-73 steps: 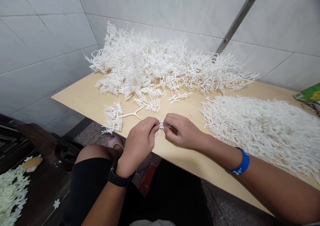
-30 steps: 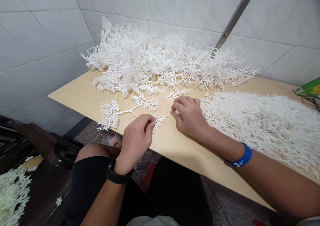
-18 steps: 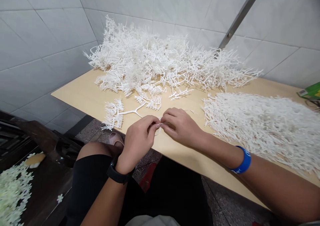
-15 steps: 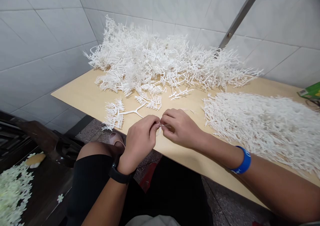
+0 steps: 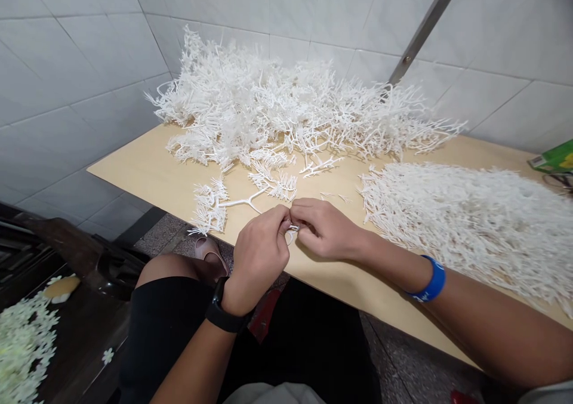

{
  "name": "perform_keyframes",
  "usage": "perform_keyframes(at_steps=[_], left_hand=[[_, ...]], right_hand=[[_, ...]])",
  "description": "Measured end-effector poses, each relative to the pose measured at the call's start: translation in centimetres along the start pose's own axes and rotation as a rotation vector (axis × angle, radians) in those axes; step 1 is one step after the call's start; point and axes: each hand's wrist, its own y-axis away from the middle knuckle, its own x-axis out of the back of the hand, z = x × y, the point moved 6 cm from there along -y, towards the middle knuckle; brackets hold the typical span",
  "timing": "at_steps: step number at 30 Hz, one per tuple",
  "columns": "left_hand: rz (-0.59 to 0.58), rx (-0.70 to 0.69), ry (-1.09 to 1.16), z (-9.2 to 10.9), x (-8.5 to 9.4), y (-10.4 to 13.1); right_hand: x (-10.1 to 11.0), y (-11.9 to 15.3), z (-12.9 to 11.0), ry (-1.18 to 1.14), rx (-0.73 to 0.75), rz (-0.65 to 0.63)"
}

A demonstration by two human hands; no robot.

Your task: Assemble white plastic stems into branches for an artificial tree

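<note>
My left hand (image 5: 263, 250) is closed in a pinch near the table's front edge, around a white plastic branch (image 5: 239, 202). The branch's forked stem and feathery tufts stick out to the left of that hand. My right hand (image 5: 326, 230) meets it fingertip to fingertip, pinching a thin white bit (image 5: 293, 228) that shows between the hands. A small pale loop hangs just below the fingertips. My fingers mostly hide how the bit joins the branch.
Against the tiled wall lies a large heap of white branches (image 5: 268, 102). A flat pile of loose white sprigs (image 5: 465, 225) covers the table's right side. A green box (image 5: 553, 158) is at far right; pale flowers (image 5: 27, 344) lie at lower left on a dark surface.
Both hands have shifted slightly right, and the white branch has slid right with them. More of the white bit shows between the fingertips.
</note>
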Motion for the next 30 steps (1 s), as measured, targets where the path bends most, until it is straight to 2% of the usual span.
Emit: perform_keyframes(at_steps=[11, 16, 18, 20, 22, 23, 25, 27, 29, 30], left_hand=[[-0.002, -0.023, 0.023, 0.4, -0.1, 0.0], [-0.036, -0.03, 0.048, 0.3, -0.3, -0.1], [-0.02, -0.022, 0.042, 0.0, 0.0, -0.1], [0.013, -0.006, 0.039, -0.4, 0.3, -0.1], [0.045, 0.01, 0.046, -0.8, 0.5, -0.1], [0.063, 0.02, 0.05, -1.0, 0.5, -0.1], [0.108, 0.055, 0.058, -1.4, 0.6, 0.0], [0.15, 0.093, 0.068, -1.8, 0.6, 0.0], [0.171, 0.107, 0.081, -2.0, 0.5, 0.1], [0.177, 0.106, 0.088, -2.0, 0.5, 0.1]], right_hand=[[0.5, -0.1, 0.4, -0.049, -0.008, -0.11], [0.8, -0.2, 0.5, -0.16, -0.018, -0.153], [1.7, -0.1, 0.9, -0.25, -0.035, -0.125], [3.6, 0.1, 1.7, -0.273, -0.083, -0.019], [5.9, 0.5, 2.8, -0.143, -0.123, 0.105], [6.8, 0.6, 3.2, -0.026, -0.128, 0.128], [8.0, 0.7, 4.0, 0.216, -0.128, 0.075], [8.3, 0.8, 4.8, 0.382, -0.148, -0.052], [8.3, 0.8, 5.4, 0.422, -0.2, -0.121], [8.3, 0.8, 5.5, 0.39, -0.238, -0.092]])
